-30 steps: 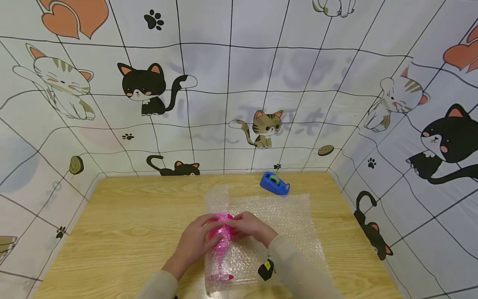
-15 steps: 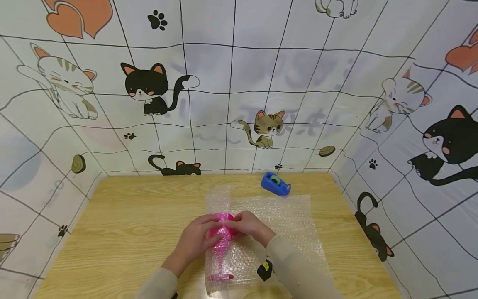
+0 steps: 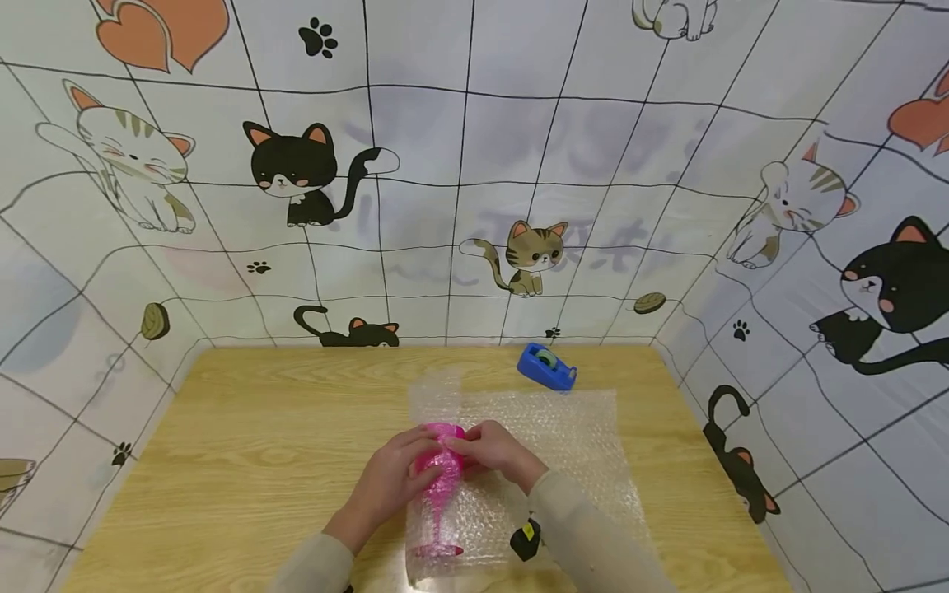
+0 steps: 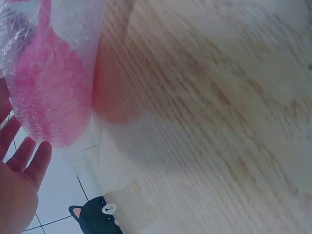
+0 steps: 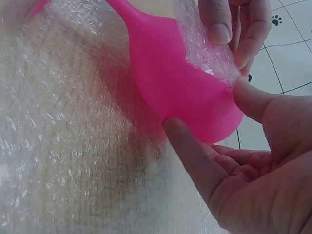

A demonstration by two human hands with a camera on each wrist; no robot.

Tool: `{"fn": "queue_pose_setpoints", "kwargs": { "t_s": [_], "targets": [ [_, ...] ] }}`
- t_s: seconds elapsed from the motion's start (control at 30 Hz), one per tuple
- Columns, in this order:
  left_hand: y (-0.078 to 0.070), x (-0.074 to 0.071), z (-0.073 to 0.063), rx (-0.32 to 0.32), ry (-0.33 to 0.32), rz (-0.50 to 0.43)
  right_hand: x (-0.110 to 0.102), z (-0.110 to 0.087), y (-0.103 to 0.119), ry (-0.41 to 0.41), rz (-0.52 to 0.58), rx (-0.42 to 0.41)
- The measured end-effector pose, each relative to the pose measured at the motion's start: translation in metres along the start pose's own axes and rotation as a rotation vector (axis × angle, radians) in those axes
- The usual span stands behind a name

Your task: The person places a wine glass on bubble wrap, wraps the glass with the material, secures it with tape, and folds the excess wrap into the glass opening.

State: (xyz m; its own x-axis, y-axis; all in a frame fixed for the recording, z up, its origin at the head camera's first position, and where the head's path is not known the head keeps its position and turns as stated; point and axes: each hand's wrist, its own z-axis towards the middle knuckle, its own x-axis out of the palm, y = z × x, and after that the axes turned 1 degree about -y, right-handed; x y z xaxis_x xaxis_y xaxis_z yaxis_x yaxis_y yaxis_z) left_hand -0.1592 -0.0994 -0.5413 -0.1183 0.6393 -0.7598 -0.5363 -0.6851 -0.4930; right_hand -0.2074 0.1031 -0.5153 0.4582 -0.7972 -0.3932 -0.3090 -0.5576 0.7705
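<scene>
A pink wine glass (image 3: 441, 492) lies on its side with its bowl toward the back of the table and its foot toward the front. Clear bubble wrap (image 3: 556, 436) is spread beneath it, and one flap covers its left and upper side. My left hand (image 3: 384, 482) holds the wrapped bowl from the left, fingers curved over the flap. From the right, my right hand (image 5: 253, 161) grips the bowl near the rim. Its thumb presses the flap's edge down, while the index finger touches the bare pink side. Inside the bowl is hidden.
On the wooden table (image 3: 274, 445), a blue tape dispenser (image 3: 547, 367) stands behind the wrap, toward the right. A small black item with a yellow mark (image 3: 525, 539) shows by my right wrist. A cat-patterned cloth (image 3: 415, 206) encloses the table at the back and sides.
The head view has shifted slightly. Both hands keep nearly the same hold on the wine glass and the bubble wrap.
</scene>
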Motion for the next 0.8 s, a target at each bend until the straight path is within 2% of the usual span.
{"fn": "queue_pose_setpoints", "kwargs": {
  "t_s": [0.17,0.33,0.47,0.6,0.67,0.8],
  "targets": [
    [-0.0011,-0.0006,-0.0002,-0.046,0.018,-0.044,-0.0004,0.0004,-0.0014,-0.011,-0.027,-0.001],
    [0.0028,-0.0012,-0.0026,-0.066,-0.012,-0.061,0.0012,0.0002,-0.0016,-0.003,-0.029,-0.019],
    [0.0044,-0.001,-0.0053,-0.153,-0.03,-0.011,0.0027,0.0008,-0.0018,0.001,-0.023,-0.016],
    [0.0046,-0.0011,-0.0064,-0.228,0.0,-0.023,0.0035,0.0022,-0.003,-0.001,-0.017,-0.005],
    [0.0046,-0.0011,-0.0061,-0.231,0.01,-0.045,0.0038,0.0028,-0.0039,0.003,-0.008,-0.008],
    [0.0057,-0.0002,-0.0061,-0.188,0.009,-0.055,0.0041,0.0055,-0.0074,0.028,0.011,-0.027]
  ]
}}
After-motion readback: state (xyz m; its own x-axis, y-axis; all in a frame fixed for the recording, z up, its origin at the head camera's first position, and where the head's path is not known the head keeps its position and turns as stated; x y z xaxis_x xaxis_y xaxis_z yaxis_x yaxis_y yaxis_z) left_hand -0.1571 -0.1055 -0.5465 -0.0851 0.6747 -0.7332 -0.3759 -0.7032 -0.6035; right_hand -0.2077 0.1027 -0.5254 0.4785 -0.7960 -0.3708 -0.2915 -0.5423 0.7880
